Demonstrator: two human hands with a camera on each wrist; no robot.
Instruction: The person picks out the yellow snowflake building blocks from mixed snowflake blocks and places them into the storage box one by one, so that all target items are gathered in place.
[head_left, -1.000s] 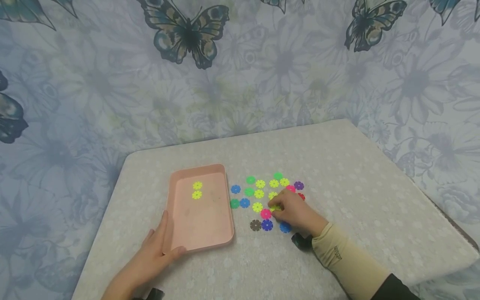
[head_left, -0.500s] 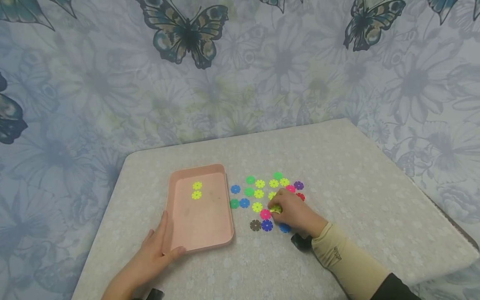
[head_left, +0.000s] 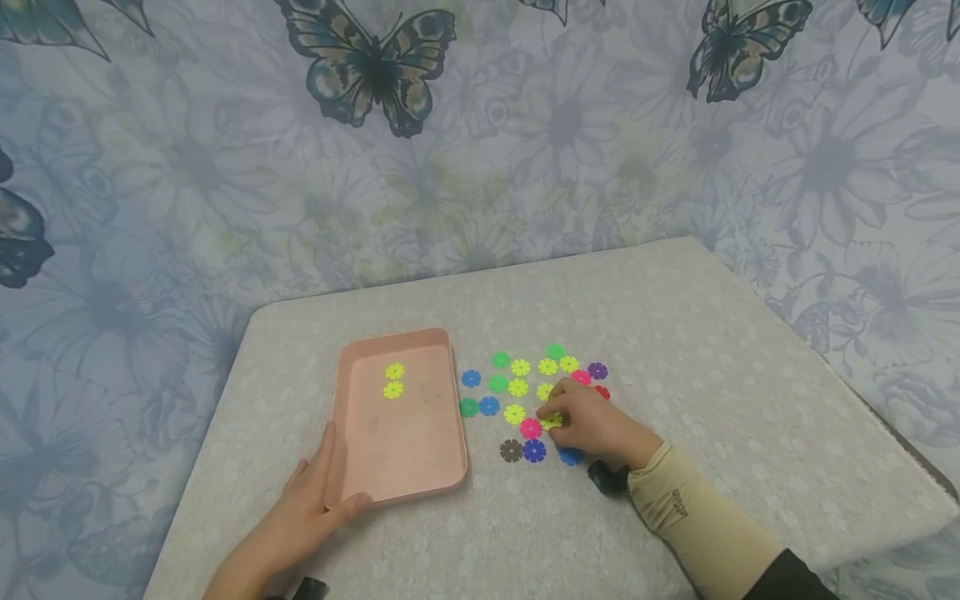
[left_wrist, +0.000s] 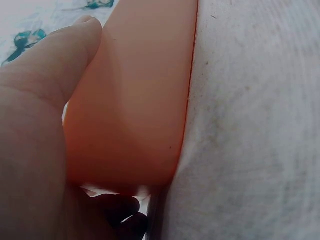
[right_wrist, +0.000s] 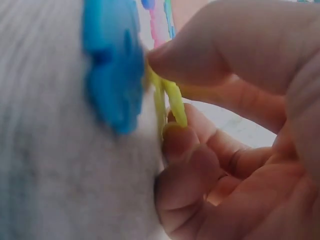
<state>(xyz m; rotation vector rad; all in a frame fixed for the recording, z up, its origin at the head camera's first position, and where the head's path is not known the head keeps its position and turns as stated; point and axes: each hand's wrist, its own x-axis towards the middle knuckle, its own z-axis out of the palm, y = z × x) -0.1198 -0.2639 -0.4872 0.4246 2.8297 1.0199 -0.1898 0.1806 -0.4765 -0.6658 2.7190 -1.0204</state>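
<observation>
My right hand [head_left: 596, 423] is low over the loose flower-shaped plastic discs, thumb and fingers pinching a yellow disc [right_wrist: 175, 102]. In the right wrist view that disc is tilted, and a blue disc [right_wrist: 115, 65] lies beside it on the cloth. A pink disc [head_left: 531, 429] is just left of the fingertips in the head view. My left hand [head_left: 303, 508] holds the near left corner of a pink tray [head_left: 412, 442], with the thumb along its near side. Two yellow discs, a farther one [head_left: 394, 371] and a nearer one [head_left: 393, 390], lie inside the tray.
Several discs in green, blue, yellow, red and purple lie right of the tray, among them a brown disc [head_left: 512, 451] and a purple disc [head_left: 597, 371]. A pale patterned cloth [head_left: 712, 375] covers the table, which meets a butterfly-print wall [head_left: 480, 167] at the back.
My right hand shifts slightly at the same spot, with the yellow disc changing tilt at its fingertips. The left hand and the tray stay in place.
</observation>
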